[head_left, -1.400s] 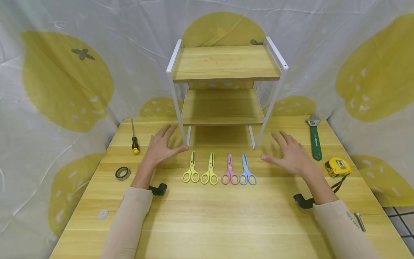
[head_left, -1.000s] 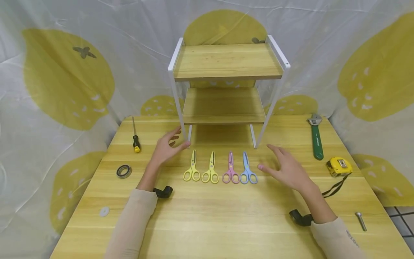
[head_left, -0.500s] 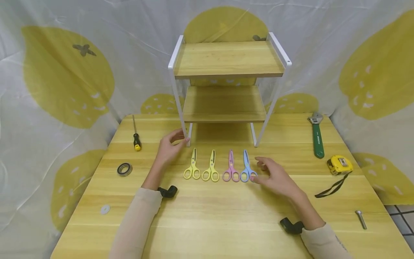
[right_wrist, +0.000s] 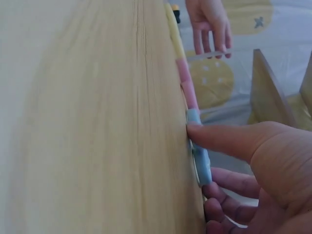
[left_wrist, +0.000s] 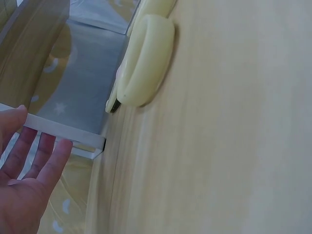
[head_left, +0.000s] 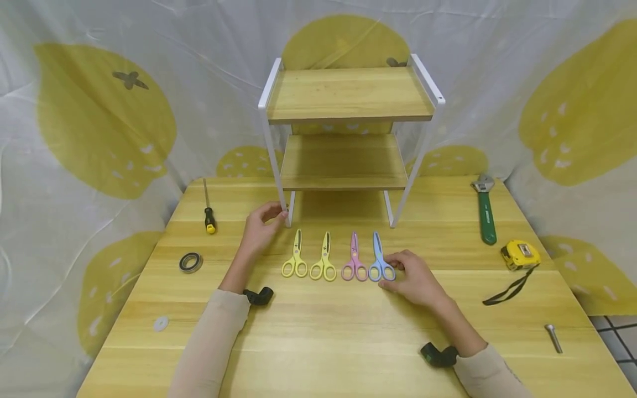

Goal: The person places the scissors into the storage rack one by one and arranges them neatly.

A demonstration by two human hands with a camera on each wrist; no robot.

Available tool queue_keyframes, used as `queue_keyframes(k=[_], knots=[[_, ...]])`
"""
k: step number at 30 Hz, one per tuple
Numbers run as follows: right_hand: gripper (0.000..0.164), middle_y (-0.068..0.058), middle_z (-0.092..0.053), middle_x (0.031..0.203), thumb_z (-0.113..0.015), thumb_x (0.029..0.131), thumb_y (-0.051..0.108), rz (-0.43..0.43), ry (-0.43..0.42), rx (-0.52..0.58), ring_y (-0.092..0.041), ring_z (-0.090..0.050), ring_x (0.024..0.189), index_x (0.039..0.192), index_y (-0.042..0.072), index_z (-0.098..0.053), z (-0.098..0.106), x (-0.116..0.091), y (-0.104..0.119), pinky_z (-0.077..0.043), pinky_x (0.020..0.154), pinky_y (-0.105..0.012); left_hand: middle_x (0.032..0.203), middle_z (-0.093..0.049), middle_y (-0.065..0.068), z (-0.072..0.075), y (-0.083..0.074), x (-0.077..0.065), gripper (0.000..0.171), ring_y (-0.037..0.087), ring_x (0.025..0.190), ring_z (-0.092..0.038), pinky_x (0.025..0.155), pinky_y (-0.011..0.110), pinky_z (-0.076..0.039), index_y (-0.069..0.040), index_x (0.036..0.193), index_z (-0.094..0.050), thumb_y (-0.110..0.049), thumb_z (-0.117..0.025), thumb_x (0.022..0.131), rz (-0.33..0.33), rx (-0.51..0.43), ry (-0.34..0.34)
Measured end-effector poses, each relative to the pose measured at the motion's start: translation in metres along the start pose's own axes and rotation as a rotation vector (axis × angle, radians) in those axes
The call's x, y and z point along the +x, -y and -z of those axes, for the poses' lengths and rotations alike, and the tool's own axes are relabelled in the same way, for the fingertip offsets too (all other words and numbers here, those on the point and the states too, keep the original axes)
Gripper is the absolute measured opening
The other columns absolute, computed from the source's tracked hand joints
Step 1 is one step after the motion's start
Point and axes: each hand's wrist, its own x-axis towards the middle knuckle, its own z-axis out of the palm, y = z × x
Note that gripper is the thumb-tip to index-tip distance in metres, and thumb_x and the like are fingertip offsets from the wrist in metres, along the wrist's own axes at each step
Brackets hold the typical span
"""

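My left hand (head_left: pixel 260 229) holds the front left leg (left_wrist: pixel 63 127) of a two-tier shelf (head_left: pixel 343 179), thumb on one side and fingers on the other. At the handle loops of the blue scissors (head_left: pixel 379 258), my right hand (head_left: pixel 415 279) pinches with thumb and fingers. The blue scissors (right_wrist: pixel 201 163) lie flat on the table, blades toward the shelf. To their left, in a row, lie pink scissors (head_left: pixel 354 255), yellow scissors (head_left: pixel 325 258) and a second pair of yellow scissors (head_left: pixel 296 255).
On the left of the table lie a screwdriver (head_left: pixel 209 215), a ring bearing (head_left: pixel 191 255) and a white washer (head_left: pixel 161 324). An adjustable wrench (head_left: pixel 486 213), a yellow tape measure (head_left: pixel 520 255) with a black strap and a bolt (head_left: pixel 553 338) lie on the right. A lemon-print curtain (head_left: pixel 214 72) hangs behind.
My right hand has moved left and toward me, onto the handles of the blue scissors. My left hand has gone from open beside the shelf leg to holding it.
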Motion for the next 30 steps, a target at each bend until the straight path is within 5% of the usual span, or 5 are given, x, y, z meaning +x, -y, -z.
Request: queue_keyframes(k=[7,16,24,30], knots=[[0.042,-0.012,-0.068,0.106,-0.087,0.083,0.018,-0.056,-0.008,-0.011,-0.024,-0.062,0.097,0.117,-0.002,-0.072,0.002,-0.001,0.007,-0.055,0.085,-0.036,0.127,-0.071,0.013,-0.001,-0.001,-0.002,0.038,0.033,0.130,-0.061,0.115,0.057,-0.044,-0.005,0.128,-0.067,-0.034,-0.065,0.103,0.006,0.014,-0.004],[0.038,-0.005,-0.075,0.092,-0.079,0.089,0.017,-0.152,0.057,0.157,-0.016,-0.072,0.085,0.119,-0.003,-0.067,0.018,-0.002,0.016,-0.060,0.071,-0.024,0.126,-0.071,0.015,-0.003,-0.001,0.000,0.037,0.031,0.124,-0.064,0.108,0.050,-0.051,-0.004,0.127,-0.067,-0.032,-0.064,0.104,-0.007,0.018,-0.016],[0.041,-0.004,-0.077,0.087,-0.079,0.089,0.017,-0.070,0.050,0.234,-0.020,-0.075,0.080,0.124,0.001,-0.066,0.033,-0.005,0.030,-0.060,0.066,-0.029,0.124,-0.072,0.015,-0.004,0.002,0.001,0.035,0.029,0.121,-0.066,0.098,0.037,-0.059,-0.004,0.125,-0.068,-0.031,-0.064,0.104,-0.023,-0.004,-0.023],[0.042,-0.009,-0.077,0.088,-0.081,0.090,0.016,0.009,0.024,0.348,-0.025,-0.077,0.080,0.127,0.003,-0.066,0.063,-0.007,0.066,-0.064,0.071,-0.034,0.124,-0.072,0.016,-0.004,0.001,0.001,0.034,0.029,0.120,-0.067,0.095,0.031,-0.060,-0.004,0.125,-0.068,-0.031,-0.064,0.104,-0.030,-0.003,-0.028]])
